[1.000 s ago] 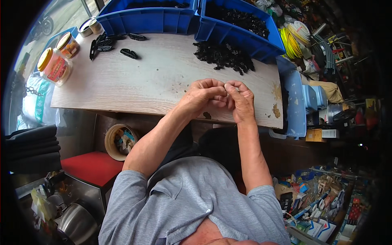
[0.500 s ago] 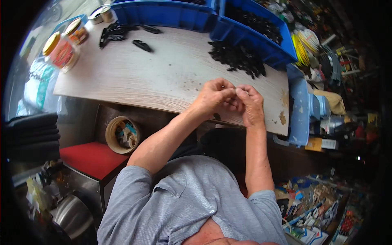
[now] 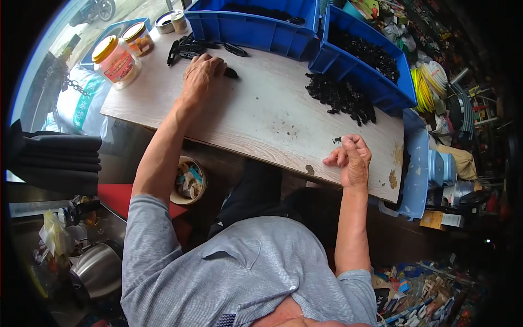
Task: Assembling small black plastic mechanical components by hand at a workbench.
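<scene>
My left hand [image 3: 202, 77] is at the left part of the table, palm down. Its curled fingers are closed over the left end of a black oval plastic part [image 3: 232, 73], whose other end sticks out; the fingertips are hidden. Just beyond lie several similar black oval parts [image 3: 189, 50]. Near the table's front right, my right hand [image 3: 355, 159] is raised with thumb and forefinger pinched on a small black jagged piece [image 3: 336, 140]. A heap of small black pieces [image 3: 340, 97] lies further back on the right.
Two blue bins [image 3: 250, 32] [image 3: 366, 73] of black pieces line the table's [image 3: 261, 120] back. Jars [image 3: 117, 68] and tins [image 3: 166, 23] stand at the far left. Below the front edge is a waste bucket [image 3: 200, 191]; blue tubs [image 3: 417, 174] sit beyond the right edge.
My hands were together over the table's front; now they are apart. The left has reached away to the left, onto the oval part. The right stays near the front edge. The view has shifted.
</scene>
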`<state>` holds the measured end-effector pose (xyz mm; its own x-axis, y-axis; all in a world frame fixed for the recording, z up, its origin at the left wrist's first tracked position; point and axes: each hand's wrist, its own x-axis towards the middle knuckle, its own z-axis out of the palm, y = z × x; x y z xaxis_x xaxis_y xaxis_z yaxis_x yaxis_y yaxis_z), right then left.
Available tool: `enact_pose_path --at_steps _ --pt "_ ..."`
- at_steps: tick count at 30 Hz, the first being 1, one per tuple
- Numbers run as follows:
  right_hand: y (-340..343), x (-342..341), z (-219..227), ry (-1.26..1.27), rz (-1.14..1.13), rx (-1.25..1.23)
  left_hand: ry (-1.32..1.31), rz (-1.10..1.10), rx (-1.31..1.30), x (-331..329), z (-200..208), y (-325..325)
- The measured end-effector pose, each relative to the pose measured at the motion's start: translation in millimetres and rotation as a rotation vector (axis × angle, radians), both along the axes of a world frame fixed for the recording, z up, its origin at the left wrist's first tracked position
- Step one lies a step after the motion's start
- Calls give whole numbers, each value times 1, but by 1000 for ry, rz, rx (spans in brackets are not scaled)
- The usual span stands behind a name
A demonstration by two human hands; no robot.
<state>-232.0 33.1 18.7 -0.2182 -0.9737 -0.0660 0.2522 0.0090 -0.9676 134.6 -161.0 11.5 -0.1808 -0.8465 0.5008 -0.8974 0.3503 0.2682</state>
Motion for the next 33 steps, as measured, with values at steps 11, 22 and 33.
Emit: enact_pose_path --at_steps 11,22,33 --pt "-1 9 3 -44 -84 3 130 -231 46 -20 5 81" --pt "3 7 -4 -70 -66 -82 29 -207 -164 -32 -5 116" --pt "10 21 1 -196 -113 -128 1350 -565 1053 -166 12 168"
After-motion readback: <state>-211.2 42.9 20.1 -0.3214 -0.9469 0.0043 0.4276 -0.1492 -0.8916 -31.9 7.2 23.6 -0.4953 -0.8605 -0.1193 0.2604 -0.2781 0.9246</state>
